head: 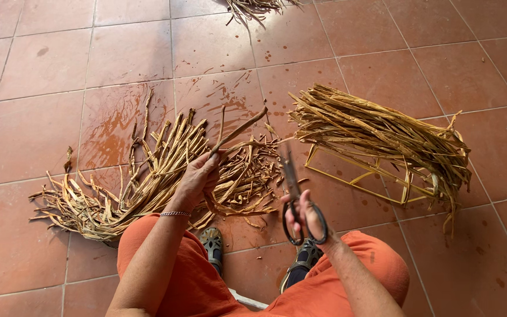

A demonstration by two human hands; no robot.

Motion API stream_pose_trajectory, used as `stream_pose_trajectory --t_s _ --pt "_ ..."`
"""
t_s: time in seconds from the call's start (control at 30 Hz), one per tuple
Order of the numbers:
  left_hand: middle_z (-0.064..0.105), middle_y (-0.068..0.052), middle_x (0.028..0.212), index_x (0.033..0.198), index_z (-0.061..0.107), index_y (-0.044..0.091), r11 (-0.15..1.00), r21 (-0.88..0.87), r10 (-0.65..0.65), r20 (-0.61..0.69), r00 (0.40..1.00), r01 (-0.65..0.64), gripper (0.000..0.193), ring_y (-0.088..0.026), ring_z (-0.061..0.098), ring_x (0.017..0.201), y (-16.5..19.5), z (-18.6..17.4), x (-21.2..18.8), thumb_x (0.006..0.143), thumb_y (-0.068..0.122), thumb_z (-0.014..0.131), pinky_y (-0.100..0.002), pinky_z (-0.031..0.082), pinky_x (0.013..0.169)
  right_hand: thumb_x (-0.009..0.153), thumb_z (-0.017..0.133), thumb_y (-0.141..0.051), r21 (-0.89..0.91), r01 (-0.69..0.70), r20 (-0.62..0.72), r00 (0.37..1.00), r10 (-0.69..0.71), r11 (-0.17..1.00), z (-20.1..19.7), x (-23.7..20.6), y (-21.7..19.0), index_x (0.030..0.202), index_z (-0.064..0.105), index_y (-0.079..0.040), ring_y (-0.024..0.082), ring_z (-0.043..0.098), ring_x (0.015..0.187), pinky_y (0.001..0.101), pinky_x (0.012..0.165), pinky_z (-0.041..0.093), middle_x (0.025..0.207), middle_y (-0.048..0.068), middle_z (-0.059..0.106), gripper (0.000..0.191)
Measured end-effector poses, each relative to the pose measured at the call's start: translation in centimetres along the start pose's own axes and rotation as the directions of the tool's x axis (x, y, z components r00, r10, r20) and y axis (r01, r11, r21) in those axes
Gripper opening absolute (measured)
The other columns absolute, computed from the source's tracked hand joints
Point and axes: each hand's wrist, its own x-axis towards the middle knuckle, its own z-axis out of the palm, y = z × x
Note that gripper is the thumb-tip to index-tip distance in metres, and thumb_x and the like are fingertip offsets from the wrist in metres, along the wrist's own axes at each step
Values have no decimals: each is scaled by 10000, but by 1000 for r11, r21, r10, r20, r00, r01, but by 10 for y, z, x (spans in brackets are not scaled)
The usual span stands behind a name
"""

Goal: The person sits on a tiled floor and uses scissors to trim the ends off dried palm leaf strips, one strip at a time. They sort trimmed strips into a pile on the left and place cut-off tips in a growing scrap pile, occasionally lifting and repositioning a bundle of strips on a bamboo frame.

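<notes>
My left hand (pixel 198 179) grips a long dried plant strip (pixel 239 130) that points up and to the right over the floor. My right hand (pixel 304 216) holds a pair of dark scissors (pixel 296 196) by the loops, blades closed and pointing up toward the strip's lower part. Below both hands lies a spread heap of dried brown strips (pixel 148 176) on the tiled floor. My knees in orange trousers (pixel 335 282) frame the lower view.
A second bundle of dried strips (pixel 377 132) rests over a yellow wire frame (pixel 377 173) at the right. More strips (pixel 256 7) lie at the top edge. Wet patches mark the red floor tiles (pixel 112 120). My sandalled feet (pixel 212 243) sit between the knees.
</notes>
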Motion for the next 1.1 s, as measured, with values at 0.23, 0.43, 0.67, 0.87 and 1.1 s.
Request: stream_pose_trajectory --t_s 0.23,0.43,0.67,0.87,1.1 --pt "341 107 615 1293 661 114 997 -57 -58 47 997 61 292 -26 256 491 0 6 -7 1068 263 549 -211 200 432 878 225 -805 -27 -152 30 988 153 988 17 21 16 1357 543 -85 72 509 596 221 541 426 772 -12 582 921" --pt "334 94 614 1290 658 97 997 -16 -70 48 996 70 304 -33 248 495 3 13 -17 1067 270 547 -213 196 429 911 263 -788 27 -52 -22 998 53 998 15 33 15 1342 526 -53 75 478 585 228 541 421 751 6 550 892" --pt "330 106 621 1301 663 88 994 12 -110 99 989 109 324 -22 248 506 5 13 -19 1059 276 559 -206 191 432 985 287 -710 108 31 -70 997 -24 994 15 34 11 1261 545 10 38 372 474 199 441 345 668 -26 459 813" --pt "330 108 613 1259 664 82 989 104 -107 42 993 103 324 -26 253 498 5 12 -18 1054 316 572 -214 199 428 1006 347 -638 -121 13 -203 979 -38 993 11 29 4 1126 620 41 50 371 415 224 386 344 576 -30 408 742" --pt "445 45 677 1118 513 53 988 31 -151 8 988 151 283 -74 353 537 -5 20 -6 1084 311 402 -257 305 472 982 587 -505 -50 160 -233 958 -168 986 18 31 0 1142 623 3 36 455 482 196 428 384 667 -36 509 533"
